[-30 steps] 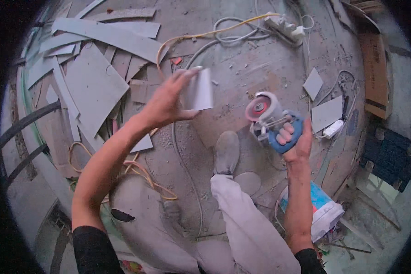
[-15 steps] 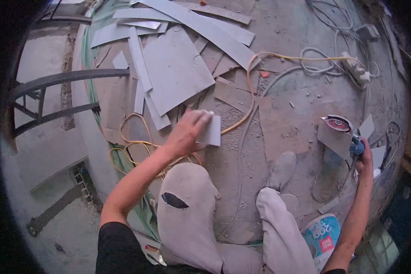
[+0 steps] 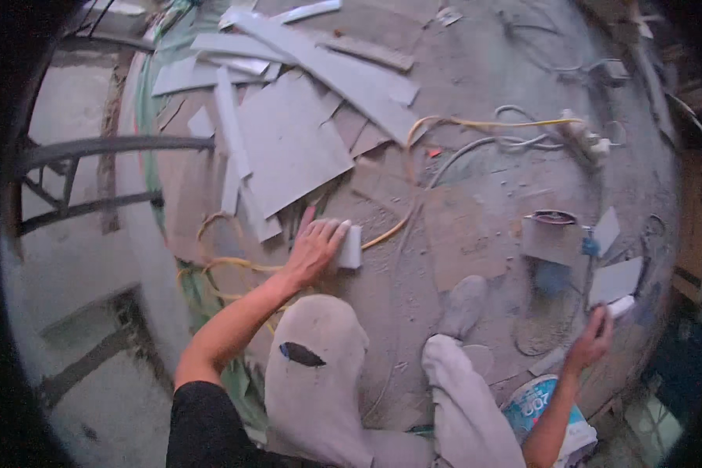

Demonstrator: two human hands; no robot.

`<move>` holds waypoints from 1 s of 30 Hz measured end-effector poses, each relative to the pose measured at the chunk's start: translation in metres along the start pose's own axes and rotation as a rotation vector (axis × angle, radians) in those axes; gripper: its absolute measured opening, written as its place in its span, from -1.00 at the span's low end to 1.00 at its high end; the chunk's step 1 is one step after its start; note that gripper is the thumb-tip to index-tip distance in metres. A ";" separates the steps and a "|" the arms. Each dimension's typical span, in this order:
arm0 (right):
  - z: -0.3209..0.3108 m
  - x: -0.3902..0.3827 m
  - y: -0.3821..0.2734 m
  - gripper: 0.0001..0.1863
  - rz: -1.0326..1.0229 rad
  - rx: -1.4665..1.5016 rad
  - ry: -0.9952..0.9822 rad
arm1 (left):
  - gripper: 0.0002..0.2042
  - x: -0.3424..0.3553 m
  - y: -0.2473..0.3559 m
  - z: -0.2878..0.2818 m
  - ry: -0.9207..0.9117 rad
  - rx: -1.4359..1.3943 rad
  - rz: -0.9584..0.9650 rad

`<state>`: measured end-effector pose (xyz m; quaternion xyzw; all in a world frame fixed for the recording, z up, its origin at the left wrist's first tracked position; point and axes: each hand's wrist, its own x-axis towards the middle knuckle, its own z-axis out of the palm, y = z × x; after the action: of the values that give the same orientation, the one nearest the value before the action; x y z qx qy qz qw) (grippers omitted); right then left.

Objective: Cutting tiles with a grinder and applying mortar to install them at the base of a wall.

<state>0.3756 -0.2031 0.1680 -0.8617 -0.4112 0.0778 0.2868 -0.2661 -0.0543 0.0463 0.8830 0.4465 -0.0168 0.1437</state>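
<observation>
My left hand (image 3: 317, 253) grips a small white tile piece (image 3: 351, 249) near the middle, beside a pink stick-like item (image 3: 310, 211) on the floor. At the right, an angle grinder with a red disc and blue handle (image 3: 550, 230) rests on the floor beside two white tile offcuts (image 3: 616, 279). My right hand (image 3: 591, 335) is below them, fingers loosely bent and apart, close to a small white object (image 3: 621, 307); the blur hides whether it touches that object.
Large white board offcuts (image 3: 292, 144) pile at upper left beside a dark metal frame (image 3: 90, 145). Yellow and grey cables (image 3: 398, 232) cross the dusty floor toward a power strip (image 3: 589, 140). A bucket (image 3: 538, 402) stands at lower right, a long cardboard box (image 3: 694, 222) at far right.
My right hand has let go of the grinder, which now rests on the floor, and moved downward. My left hand, still gripping the tile piece, has shifted slightly downward in the picture.
</observation>
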 end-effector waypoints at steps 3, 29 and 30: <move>-0.004 -0.035 -0.023 -0.72 -0.330 -0.296 0.006 | -0.03 0.001 -0.012 -0.025 0.030 -0.083 -0.011; -0.503 -0.126 -0.645 0.13 -0.051 0.556 -1.902 | -0.06 -0.252 0.393 -0.783 0.203 -2.081 -0.820; -0.497 -0.143 -0.662 0.13 -0.096 0.527 -1.950 | 0.01 -0.277 0.392 -0.785 0.355 -2.130 -0.845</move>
<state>0.0274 -0.1954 0.9323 -0.3138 -0.4700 0.8249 0.0097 -0.1988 -0.2794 0.9359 0.0852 0.5077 0.4451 0.7327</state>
